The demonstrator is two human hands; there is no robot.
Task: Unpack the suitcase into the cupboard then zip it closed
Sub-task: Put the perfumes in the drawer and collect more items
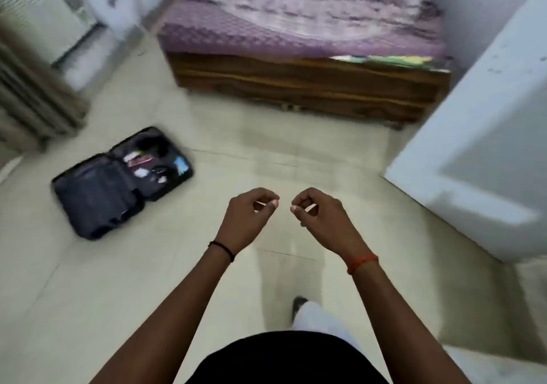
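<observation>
Dark fabric suitcase [118, 182], one only, lies opened flat on the pale tiled floor [207, 265] at left, well apart from both hands. Far-right half holds several small items (approx. six or more; blur prevents an exact count): white, pink and blue pieces plus dark ones. Near-left half shows dark folded fabric or lining; cannot tell which.

Left hand [247, 219] and right hand [318, 216], two in all, are raised side by side at centre, fingers curled, nothing visibly held (pale streaks at the fingertips look like nails).

White cupboard door [473, 158] stands at right, one panel seen. One bed [307, 57] with purple cover stands at far centre.

Handling, judged: shell looks semi-soft and light w/ little inside; small contents probably light and loose, best picked singly or gathered in both hands. For closing, fold one half over by its outer edge, then pinch the zip pull (not visible here).
</observation>
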